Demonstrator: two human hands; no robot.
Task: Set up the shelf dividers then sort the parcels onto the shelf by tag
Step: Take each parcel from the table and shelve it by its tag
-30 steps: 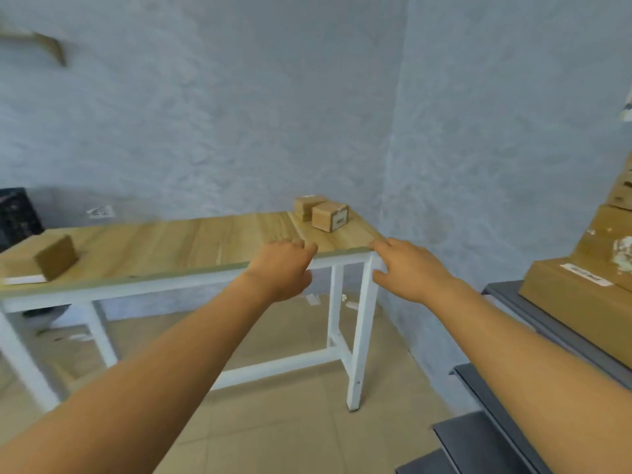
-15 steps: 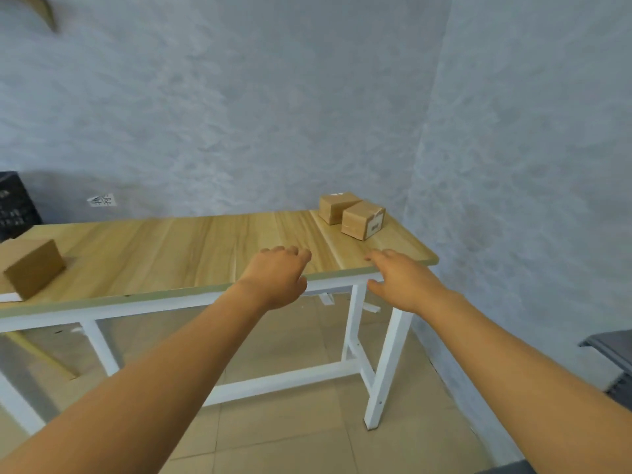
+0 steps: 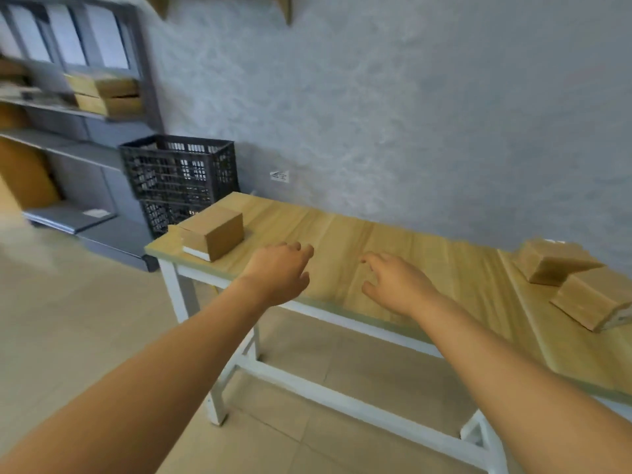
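Nothing is held: the fingers of the left hand (image 3: 278,273) are loosely curled and those of the right hand (image 3: 393,285) loosely spread, both over the wooden table (image 3: 342,234). One cardboard parcel (image 3: 213,234) is seen near the table's left end, nearer the left hand. Two more parcels (image 3: 578,285) are seen farther off to the right; the grey shelf (image 3: 68,107) is seen well beyond, at far left.

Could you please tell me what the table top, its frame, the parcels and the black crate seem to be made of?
Table top: pale wood or wood-look laminate, with visible grain stripes; which one is unclear. Frame: probably white-painted metal, given the slim square bars. Parcels: plain brown cardboard, matte. Crate: likely moulded black plastic, with lattice walls.
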